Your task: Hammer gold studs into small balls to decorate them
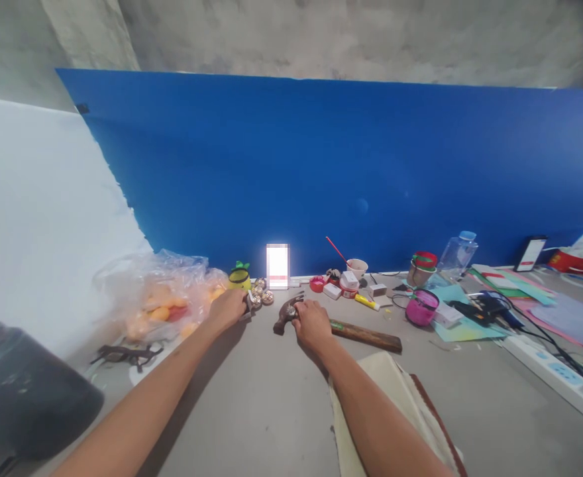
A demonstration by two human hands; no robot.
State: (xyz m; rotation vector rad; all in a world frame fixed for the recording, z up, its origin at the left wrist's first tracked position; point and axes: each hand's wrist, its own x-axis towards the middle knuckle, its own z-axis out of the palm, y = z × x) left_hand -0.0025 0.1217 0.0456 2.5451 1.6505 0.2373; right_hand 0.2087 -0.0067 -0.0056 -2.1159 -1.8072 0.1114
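My right hand [314, 321] is closed around a claw hammer [366, 334] just behind its head. The steel head points left and the wooden handle stretches right past my wrist, low over the grey table. To the left, my left hand [229, 309] is closed at the fingertips on a silvery metal piece [248, 305], whose kind I cannot make out. Several shiny round metallic balls [267, 297] sit right by those fingers. A yellow pot-shaped container with a green top [240, 275] stands just behind them.
A clear bag of orange balls [159, 308] and glasses [127, 354] lie left, by a dark container [28, 391]. At right are a paper cup [357, 267], yellow marker [367, 302], pink pot [421, 307], bottle [460, 255] and power strip [550, 371]. Cream cloth [385, 377] lies under my right forearm.
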